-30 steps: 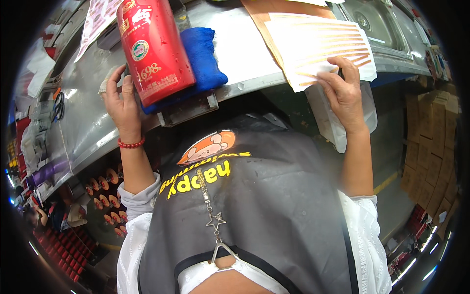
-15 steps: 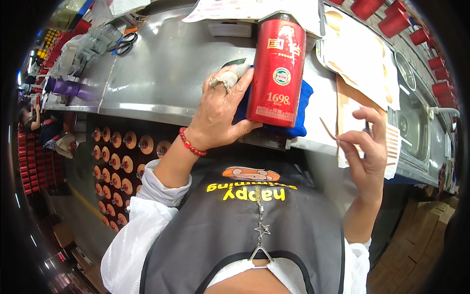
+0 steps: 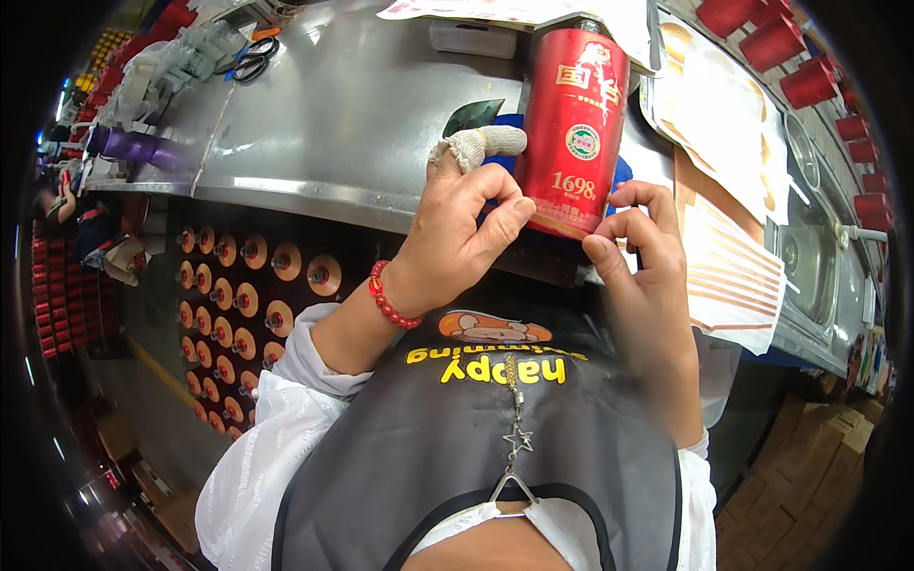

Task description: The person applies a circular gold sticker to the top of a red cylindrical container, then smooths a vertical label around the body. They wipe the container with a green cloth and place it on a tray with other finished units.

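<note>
A red bottle (image 3: 574, 124) lies on a blue cloth (image 3: 621, 173), its base toward me. A thin gold-brown strip (image 3: 560, 227) runs along the base edge. At the lower left of the base, my left hand (image 3: 457, 214) is closed, thumb and forefinger pinched at the strip's end; one finger wears a pale cloth finger sleeve (image 3: 497, 142). My right hand (image 3: 652, 247) pinches at the lower right corner of the base, where the strip's other end is hidden by the fingertips.
On the steel worktop (image 3: 324, 124) are black scissors (image 3: 252, 62), a purple cup-like item (image 3: 133, 146) and a clear plastic box (image 3: 473, 39). A backing sheet with similar strips (image 3: 728, 271) lies right, near a sink (image 3: 809, 243). Several bottles (image 3: 324, 274) stand below, left.
My right hand has brought the strip from the right to the bottle's base. My left hand has shifted from the bottle's side to a pinch at its lower left corner.
</note>
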Tool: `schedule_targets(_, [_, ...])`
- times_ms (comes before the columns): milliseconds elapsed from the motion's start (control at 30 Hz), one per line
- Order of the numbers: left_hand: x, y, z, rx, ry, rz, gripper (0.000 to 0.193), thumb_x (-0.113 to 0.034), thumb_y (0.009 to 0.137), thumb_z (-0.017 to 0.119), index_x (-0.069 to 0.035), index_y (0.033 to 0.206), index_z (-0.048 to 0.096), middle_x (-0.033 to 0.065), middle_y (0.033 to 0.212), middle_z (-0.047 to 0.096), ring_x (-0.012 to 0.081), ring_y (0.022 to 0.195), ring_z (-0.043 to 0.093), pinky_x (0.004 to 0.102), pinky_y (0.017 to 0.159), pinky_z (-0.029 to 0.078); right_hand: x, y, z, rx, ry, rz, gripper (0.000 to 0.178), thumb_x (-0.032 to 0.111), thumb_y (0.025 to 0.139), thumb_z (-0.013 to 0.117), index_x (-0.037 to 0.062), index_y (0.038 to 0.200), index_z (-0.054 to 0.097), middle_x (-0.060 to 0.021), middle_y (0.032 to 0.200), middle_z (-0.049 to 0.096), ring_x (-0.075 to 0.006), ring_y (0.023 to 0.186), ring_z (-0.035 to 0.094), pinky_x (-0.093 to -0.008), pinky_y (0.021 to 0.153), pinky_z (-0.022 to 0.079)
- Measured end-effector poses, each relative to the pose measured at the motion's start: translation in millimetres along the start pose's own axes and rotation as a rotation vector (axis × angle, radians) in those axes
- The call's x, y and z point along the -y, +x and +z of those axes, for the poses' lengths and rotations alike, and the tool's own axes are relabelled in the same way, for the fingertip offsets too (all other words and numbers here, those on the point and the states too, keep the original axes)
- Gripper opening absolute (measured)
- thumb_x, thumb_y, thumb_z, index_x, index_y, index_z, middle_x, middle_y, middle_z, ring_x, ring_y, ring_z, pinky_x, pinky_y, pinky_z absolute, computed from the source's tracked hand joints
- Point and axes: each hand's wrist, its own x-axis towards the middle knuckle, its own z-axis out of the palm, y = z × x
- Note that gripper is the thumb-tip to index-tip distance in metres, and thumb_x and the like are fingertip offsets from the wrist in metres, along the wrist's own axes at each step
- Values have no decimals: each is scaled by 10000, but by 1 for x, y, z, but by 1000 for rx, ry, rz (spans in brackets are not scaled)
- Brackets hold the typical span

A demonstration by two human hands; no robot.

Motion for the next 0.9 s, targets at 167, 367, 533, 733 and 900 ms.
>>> schedule_targets(167, [4, -4, -1, 11, -33, -43, 212, -221, 958, 642, -42, 847, 626, 210, 1289, 566, 273, 1173, 485, 389, 1020, 356, -4, 2, 2, 8, 80, 36, 142, 78, 878, 733, -4, 840, 624, -159, 1076, 519, -260, 1010, 554, -346, 803, 492])
schedule_targets(367, [8, -5, -5, 92, -351, -256, 214, -224, 977, 619, -47, 858, 634, 199, 1308, 550, 231, 1186, 472, 367, 1025, 357, -5, 2, 2, 15, 85, 44, 144, 72, 874, 732, -7, 835, 618, -153, 1076, 510, -252, 1011, 552, -331, 794, 486])
schedule_targets(533, [6, -3, -4, 78, -388, -198, 202, -244, 929, 693, -73, 838, 638, 161, 1150, 549, 278, 1096, 462, 411, 1013, 355, -8, 3, 2, 12, 61, 17, 156, 82, 870, 741, -7, 834, 618, -153, 1081, 509, -245, 1000, 554, -324, 785, 485])
schedule_targets(733, [9, -6, -2, 72, -171, -149, 226, -251, 944, 683, -57, 844, 625, 134, 1191, 593, 195, 1124, 485, 349, 990, 364, -5, 3, 2, 16, 62, 24, 156, 80, 872, 741, -8, 828, 620, -155, 1085, 508, -247, 998, 554, -329, 785, 485])
schedule_targets(900, [8, -4, 0, 40, -141, -93, 228, -253, 929, 698, -70, 825, 610, 80, 1042, 588, 206, 1110, 475, 364, 1007, 336, -6, 3, 3, 13, 63, 32, 158, 78, 869, 742, -10, 823, 619, -154, 1082, 507, -245, 1004, 552, -327, 789, 484])
